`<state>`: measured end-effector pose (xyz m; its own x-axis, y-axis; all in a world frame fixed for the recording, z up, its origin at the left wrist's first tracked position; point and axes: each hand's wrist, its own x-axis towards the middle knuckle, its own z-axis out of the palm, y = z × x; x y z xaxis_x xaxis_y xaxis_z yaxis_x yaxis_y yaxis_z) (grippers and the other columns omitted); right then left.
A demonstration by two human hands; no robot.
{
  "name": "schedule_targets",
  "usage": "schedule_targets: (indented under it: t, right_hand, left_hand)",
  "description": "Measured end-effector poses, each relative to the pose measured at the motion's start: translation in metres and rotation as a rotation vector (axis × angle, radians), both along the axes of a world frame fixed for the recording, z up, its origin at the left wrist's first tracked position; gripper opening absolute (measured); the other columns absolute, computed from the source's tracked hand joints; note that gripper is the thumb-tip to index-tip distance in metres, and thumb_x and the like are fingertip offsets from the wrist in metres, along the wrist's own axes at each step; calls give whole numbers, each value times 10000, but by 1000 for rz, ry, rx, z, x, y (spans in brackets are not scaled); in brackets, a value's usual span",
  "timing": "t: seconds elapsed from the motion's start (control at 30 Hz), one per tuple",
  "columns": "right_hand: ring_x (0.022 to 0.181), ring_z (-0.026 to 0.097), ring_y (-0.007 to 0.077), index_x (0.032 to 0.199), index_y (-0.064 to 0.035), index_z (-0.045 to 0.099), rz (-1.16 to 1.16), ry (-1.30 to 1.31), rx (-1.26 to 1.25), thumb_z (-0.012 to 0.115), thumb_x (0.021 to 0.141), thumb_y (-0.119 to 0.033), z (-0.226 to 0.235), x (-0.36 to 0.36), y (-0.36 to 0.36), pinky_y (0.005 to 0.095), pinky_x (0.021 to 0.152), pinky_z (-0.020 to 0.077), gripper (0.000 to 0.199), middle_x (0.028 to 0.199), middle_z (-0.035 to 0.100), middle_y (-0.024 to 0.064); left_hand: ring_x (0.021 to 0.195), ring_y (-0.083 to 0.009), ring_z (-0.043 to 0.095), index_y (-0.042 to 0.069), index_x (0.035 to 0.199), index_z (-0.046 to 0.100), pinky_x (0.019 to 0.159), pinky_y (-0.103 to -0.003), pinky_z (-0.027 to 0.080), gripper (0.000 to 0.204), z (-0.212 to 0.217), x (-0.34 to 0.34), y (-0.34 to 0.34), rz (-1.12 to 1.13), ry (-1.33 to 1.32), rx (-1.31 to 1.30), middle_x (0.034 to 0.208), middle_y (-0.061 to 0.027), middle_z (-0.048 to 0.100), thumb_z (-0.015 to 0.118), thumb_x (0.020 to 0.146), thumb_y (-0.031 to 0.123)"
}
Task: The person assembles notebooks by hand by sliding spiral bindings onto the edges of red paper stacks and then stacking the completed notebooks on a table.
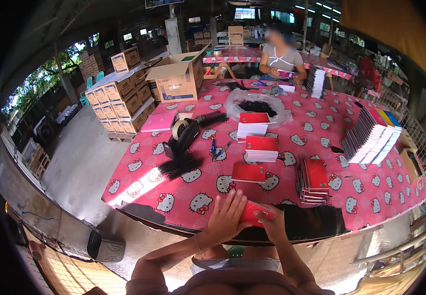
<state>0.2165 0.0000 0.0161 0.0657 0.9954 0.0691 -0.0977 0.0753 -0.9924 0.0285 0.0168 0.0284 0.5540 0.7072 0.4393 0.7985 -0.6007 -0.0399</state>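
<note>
Across the pink-clothed table (316, 147), a tall stack of spiral notebooks (373, 137) looks finished, as does the smaller red spiral-bound pile (316, 174). A bundle of black coils (179, 167) lies loose, and the front red notepad stack (261, 147) shows no coil, so binding seems left there. At the near edge, the left hand (227, 216) presses, fingers extended, while the right hand (273, 223) clasps one red notepad (252, 212), its binding hidden.

Open cardboard box (177, 87) at far left of pink table (338, 199). Carton stack (117, 105) on pallet (121, 138) beside it, green chairs (89, 82) beyond. Black tape dispenser (187, 137) on table. Person (283, 57) in grey top, far side. Orange-brown cloth (400, 32) upper right.
</note>
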Motion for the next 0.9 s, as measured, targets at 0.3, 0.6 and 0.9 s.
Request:
schedule_targets:
  t: [0.3, 0.6, 0.9]
  right_hand:
    - [901, 633, 86, 1202, 6, 658, 19, -69, 31, 726, 886, -67, 3, 3, 2, 248, 800, 522, 331, 1029, 721, 81]
    - [970, 645, 115, 1239, -2, 637, 34, -164, 181, 723, 881, -75, -1, 2, 4, 279, 862, 527, 375, 1070, 713, 87]
    - [990, 641, 117, 1277, -16, 619, 24, -309, 250, 684, 885, -13, -23, 13, 15, 278, 871, 519, 397, 1098, 704, 110]
  left_hand:
    - [1444, -425, 298, -75, 1459, 364, 1122, -660, 179, 840, -18, 9, -22, -174, -100, -167, 1524, -270, 357, 527, 921, 549]
    - [1442, -377, 326, -34, 1471, 374, 1134, -611, 225, 874, -36, 11, -28, -239, -50, -98, 1520, -235, 385, 469, 915, 633]
    - [1455, -368, 297, -43, 1465, 375, 1133, -606, 233, 911, -27, 23, -14, -228, -9, -80, 1547, -223, 346, 511, 887, 648]
